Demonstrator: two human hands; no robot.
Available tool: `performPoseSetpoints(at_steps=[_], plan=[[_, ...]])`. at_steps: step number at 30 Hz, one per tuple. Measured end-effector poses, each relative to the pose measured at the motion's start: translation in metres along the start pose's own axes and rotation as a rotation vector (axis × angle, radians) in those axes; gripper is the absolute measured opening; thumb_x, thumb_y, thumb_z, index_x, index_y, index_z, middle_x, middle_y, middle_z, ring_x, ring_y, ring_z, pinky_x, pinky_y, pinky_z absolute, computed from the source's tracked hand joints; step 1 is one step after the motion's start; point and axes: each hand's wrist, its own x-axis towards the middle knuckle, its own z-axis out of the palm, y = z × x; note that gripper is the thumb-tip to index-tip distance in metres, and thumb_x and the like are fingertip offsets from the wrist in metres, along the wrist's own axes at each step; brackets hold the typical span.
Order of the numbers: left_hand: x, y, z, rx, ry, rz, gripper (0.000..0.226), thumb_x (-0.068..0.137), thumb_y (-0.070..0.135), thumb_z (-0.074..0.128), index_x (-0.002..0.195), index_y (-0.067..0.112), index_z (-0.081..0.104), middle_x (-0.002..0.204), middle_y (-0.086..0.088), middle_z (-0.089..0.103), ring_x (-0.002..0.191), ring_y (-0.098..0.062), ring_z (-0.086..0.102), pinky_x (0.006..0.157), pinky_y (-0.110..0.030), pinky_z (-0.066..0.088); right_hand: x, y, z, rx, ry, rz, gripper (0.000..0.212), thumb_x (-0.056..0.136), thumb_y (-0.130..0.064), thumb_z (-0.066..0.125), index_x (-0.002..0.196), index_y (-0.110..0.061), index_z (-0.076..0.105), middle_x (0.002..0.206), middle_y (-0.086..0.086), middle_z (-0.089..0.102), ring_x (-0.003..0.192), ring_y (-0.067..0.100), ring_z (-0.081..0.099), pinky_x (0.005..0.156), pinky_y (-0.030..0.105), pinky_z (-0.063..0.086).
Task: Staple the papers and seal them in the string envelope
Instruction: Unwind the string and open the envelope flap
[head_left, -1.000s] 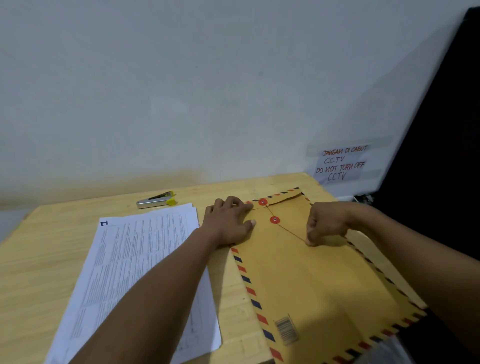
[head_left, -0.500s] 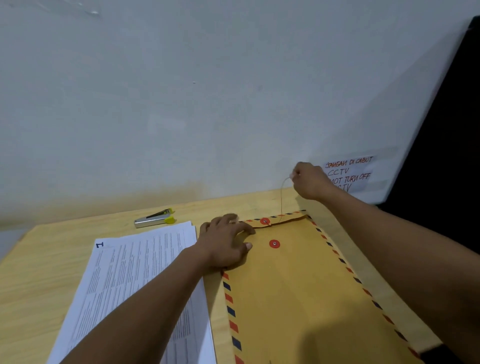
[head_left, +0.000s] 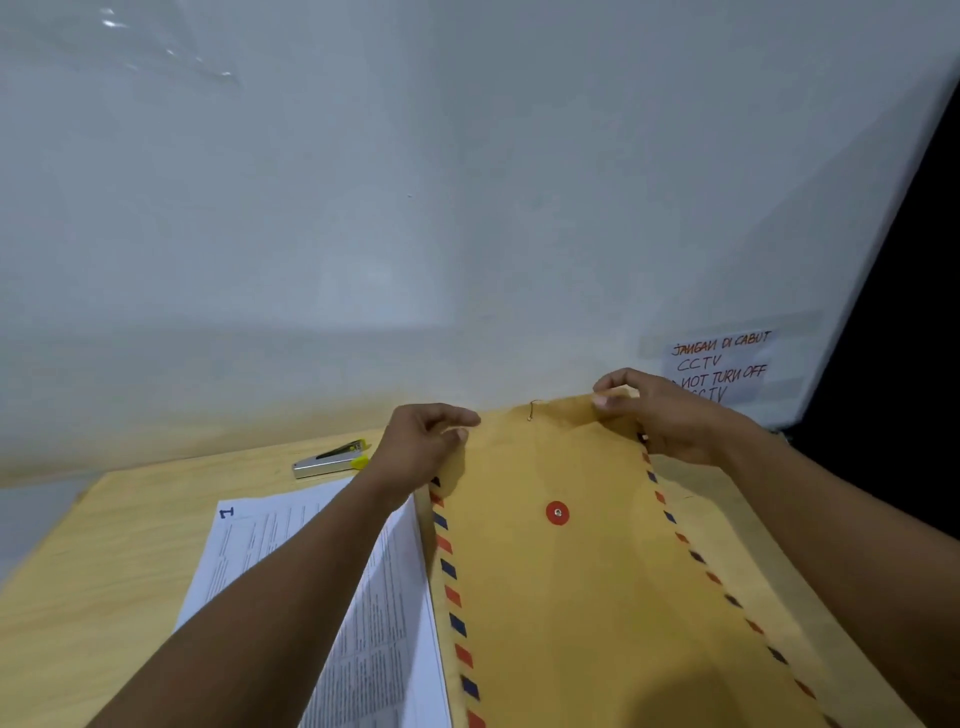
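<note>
Head view: a wooden table (head_left: 130, 561) against a pale wall, seen from above the person's forearms.
Envelope: the brown string envelope (head_left: 582, 597) with a red-and-blue striped border lies lengthwise on the table, filling the frame from 6 o'clock up to centre, with its flap (head_left: 540, 415) raised at the far end.
Left hand: the left hand (head_left: 421, 447) pinches the flap's left corner between thumb and curled fingers, at about 11 o'clock from the envelope's red button (head_left: 557, 513).
Right hand: the right hand (head_left: 670, 415) grips the flap's right corner, thumb on the near face and fingers folded over the top edge (about 1 o'clock from the button).
String: a short bit of string (head_left: 532, 409) curls on the flap between the two hands, loose and apart from the button.
Papers: the printed papers (head_left: 374, 613) lie flat at 9 o'clock of the envelope, partly under the left forearm, their right edge just beside the striped border.
Stapler: a silver stapler (head_left: 332, 460) with yellow trim rests on the table at 12 o'clock of the papers, just beside the left hand's wrist.
Wall note: a handwritten sign (head_left: 719, 364) is stuck to the wall behind the right hand.
</note>
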Motion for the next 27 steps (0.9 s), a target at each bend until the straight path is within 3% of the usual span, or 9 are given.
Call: performPoseSetpoints(at_steps=[2, 5, 7, 11, 15, 18, 22, 24, 27], plan=[[-0.002, 0.006, -0.001, -0.107, 0.056, -0.029, 0.018, 0.095, 0.002, 0.064, 0.097, 0.012, 0.079, 0.09, 0.003, 0.073, 0.076, -0.011, 0.062, 0.058, -0.015, 0.049, -0.004, -0.001, 0.002, 0.052, 0.055, -0.004, 0.024, 0.094, -0.017, 0.068, 0.117, -0.017, 0.061, 0.096, 0.01, 0.056, 0.074, 0.02, 0.053, 0.059, 0.031, 0.044], [-0.007, 0.01, 0.001, -0.182, 0.065, -0.094, 0.012, 0.092, 0.006, 0.07, 0.095, 0.013, 0.079, 0.09, -0.002, 0.072, 0.081, -0.018, 0.062, 0.057, -0.019, 0.048, -0.008, -0.01, 0.013, 0.129, 0.204, -0.029, 0.023, 0.095, -0.011, 0.065, 0.117, -0.019, 0.062, 0.103, 0.013, 0.057, 0.083, 0.025, 0.055, 0.07, 0.036, 0.047], [-0.015, 0.01, 0.001, -0.126, 0.01, -0.151, 0.011, 0.091, 0.012, 0.072, 0.1, 0.01, 0.078, 0.091, -0.002, 0.071, 0.078, -0.02, 0.06, 0.054, -0.021, 0.047, -0.009, -0.015, 0.016, 0.138, 0.246, -0.049, 0.021, 0.097, -0.01, 0.062, 0.114, -0.023, 0.062, 0.103, 0.015, 0.057, 0.08, 0.025, 0.052, 0.065, 0.035, 0.045], [-0.025, 0.012, -0.004, -0.023, -0.027, -0.099, 0.013, 0.092, 0.012, 0.072, 0.103, 0.015, 0.077, 0.114, -0.01, 0.069, 0.083, -0.02, 0.061, 0.065, -0.027, 0.049, -0.024, -0.024, 0.015, -0.287, 0.226, -0.137, 0.021, 0.097, -0.014, 0.06, 0.109, -0.031, 0.061, 0.107, 0.007, 0.056, 0.085, 0.021, 0.054, 0.069, 0.032, 0.044], [-0.028, 0.043, -0.005, -0.137, -0.037, -0.065, 0.019, 0.092, 0.009, 0.07, 0.11, 0.011, 0.075, 0.107, -0.003, 0.068, 0.083, -0.018, 0.062, 0.066, -0.027, 0.051, -0.043, -0.048, 0.006, -0.467, 0.183, -0.242, 0.023, 0.092, -0.004, 0.064, 0.107, -0.021, 0.069, 0.123, 0.0, 0.055, 0.107, 0.013, 0.052, 0.077, 0.029, 0.043], [-0.029, 0.073, -0.002, -0.222, -0.058, -0.046, 0.023, 0.089, 0.008, 0.075, 0.112, 0.008, 0.074, 0.104, -0.007, 0.069, 0.078, -0.018, 0.064, 0.063, -0.028, 0.052, -0.053, -0.077, -0.009, -0.467, 0.268, -0.296, 0.026, 0.091, 0.004, 0.058, 0.101, -0.014, 0.074, 0.119, 0.003, 0.063, 0.09, 0.005, 0.058, 0.068, 0.025, 0.046], [-0.025, 0.12, -0.015, -0.168, 0.003, 0.018, 0.024, 0.089, 0.01, 0.075, 0.112, 0.011, 0.075, 0.109, -0.003, 0.067, 0.085, -0.016, 0.063, 0.064, -0.026, 0.052, -0.064, -0.118, -0.018, -0.368, 0.328, -0.323, 0.024, 0.093, 0.001, 0.06, 0.103, -0.015, 0.075, 0.107, 0.005, 0.063, 0.081, 0.018, 0.062, 0.063, 0.028, 0.052], [-0.022, 0.146, -0.034, -0.127, 0.053, 0.066, 0.02, 0.089, 0.011, 0.075, 0.109, 0.012, 0.076, 0.109, -0.005, 0.069, 0.084, -0.016, 0.063, 0.063, -0.024, 0.05, -0.07, -0.138, -0.013, -0.287, 0.317, -0.342, 0.023, 0.094, 0.0, 0.059, 0.105, -0.013, 0.073, 0.096, 0.008, 0.062, 0.066, 0.019, 0.057, 0.049, 0.026, 0.046], [-0.022, 0.179, -0.073, -0.045, 0.129, 0.128, 0.012, 0.088, 0.013, 0.076, 0.1, 0.015, 0.078, 0.11, -0.009, 0.07, 0.089, -0.02, 0.065, 0.067, -0.027, 0.052, -0.075, -0.163, 0.005, -0.125, 0.259, -0.362, 0.021, 0.094, 0.001, 0.058, 0.108, -0.008, 0.072, 0.091, 0.014, 0.057, 0.061, 0.021, 0.049, 0.044, 0.026, 0.038]])
